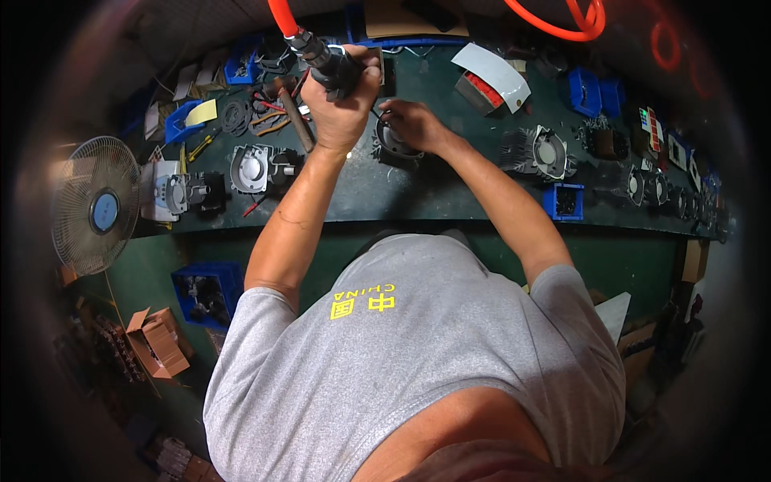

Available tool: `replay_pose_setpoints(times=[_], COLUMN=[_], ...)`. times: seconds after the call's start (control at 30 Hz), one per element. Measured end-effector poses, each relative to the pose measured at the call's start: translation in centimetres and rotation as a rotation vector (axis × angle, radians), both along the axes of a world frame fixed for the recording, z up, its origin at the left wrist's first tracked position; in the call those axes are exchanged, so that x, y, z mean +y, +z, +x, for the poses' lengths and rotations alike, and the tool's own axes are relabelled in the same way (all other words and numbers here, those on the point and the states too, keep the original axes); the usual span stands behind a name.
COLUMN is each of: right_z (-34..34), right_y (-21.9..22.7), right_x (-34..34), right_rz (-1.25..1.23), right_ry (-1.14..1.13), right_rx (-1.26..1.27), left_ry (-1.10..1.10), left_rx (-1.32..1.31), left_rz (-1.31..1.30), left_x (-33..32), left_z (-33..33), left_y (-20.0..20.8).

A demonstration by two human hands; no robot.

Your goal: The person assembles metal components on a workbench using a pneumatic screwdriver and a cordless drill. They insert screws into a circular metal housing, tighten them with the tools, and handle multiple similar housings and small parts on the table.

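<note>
Plainly, the boldest writing is the yellow lettering (364, 301) across the chest of the grey short-sleeved T-shirt (409, 353), facing up toward the camera; the blue round hub badge (104, 211) on the wire-caged fan (74, 213) bears marks too small to read. The dark green flat-topped workbench (353, 205) has its front edge close before the person's waist, bowed by the lens, and green surface shows between that edge and the dark round metal housing (396, 148) near the middle. More of it shows to the right, beyond the right forearm, as far as the grey finned metal housing (536, 153). The left hand (344, 112) is raised, its fingers wrapped around a black cylindrical power tool (333, 74) fed by a bright orange hose (283, 16). The right hand (416, 127) is at the upper part of the dark round housing, fingers curled; whether they pinch something small, I cannot tell. Left of the raised arm, a hammer with a wooden handle (296, 120) and a silver-faced metal housing (253, 169) crowd that side. A curved white sheet (494, 71) lies over a carton of red pieces (480, 91) beyond the right hand, and a small blue plastic bin (565, 202) stands near the front edge
</note>
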State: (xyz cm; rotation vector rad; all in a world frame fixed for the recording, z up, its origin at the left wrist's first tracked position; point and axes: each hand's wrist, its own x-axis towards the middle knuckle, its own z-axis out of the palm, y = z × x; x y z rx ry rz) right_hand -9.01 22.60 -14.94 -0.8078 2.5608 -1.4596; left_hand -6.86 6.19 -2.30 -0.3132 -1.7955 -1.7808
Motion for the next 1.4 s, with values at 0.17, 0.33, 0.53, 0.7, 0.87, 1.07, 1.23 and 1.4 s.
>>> replay_pose_setpoints(times=[0.17,0.33,0.53,0.7,0.87,1.07,1.23,1.4], right_z=[2.3,4.4,3.8,2.8,2.4,2.3,2.2,2.1], right_y=[1.4,-3.4,-2.6,-2.2,-1.3,-1.1,-1.2,-1.4], right_x=[3.1,4.9,4.1,4.1,4.7,5.0,4.9,5.0], right_rz=[0.023,0.030,0.042,0.158,0.257,0.276,0.275,0.244], right_ry=[-0.387,-0.339,-0.336,-0.323,-0.306,-0.265,-0.266,-0.261], right_rx=[0.134,0.071,-0.058,-0.131,-0.203,-0.189,-0.205,-0.191], left_ry=[-0.006,-0.019,0.078,0.086,0.186,0.235,0.237,0.233], left_rx=[-0.011,-0.038,-0.040,-0.163,-0.209,-0.179,-0.179,-0.161], left_rz=[-0.032,0.003,-0.110,-0.128,-0.182,-0.198,-0.173,-0.172], left_x=[-0.1,0.9,1.8,2.6,4.2,5.5,5.1,4.8], left_z=[-0.1,0.5,0.8,0.4,0.5,-0.1,-0.4,-0.7], left_y=[-0.1,0.2,-0.2,0.8,1.1,0.4,-0.2,-0.8])
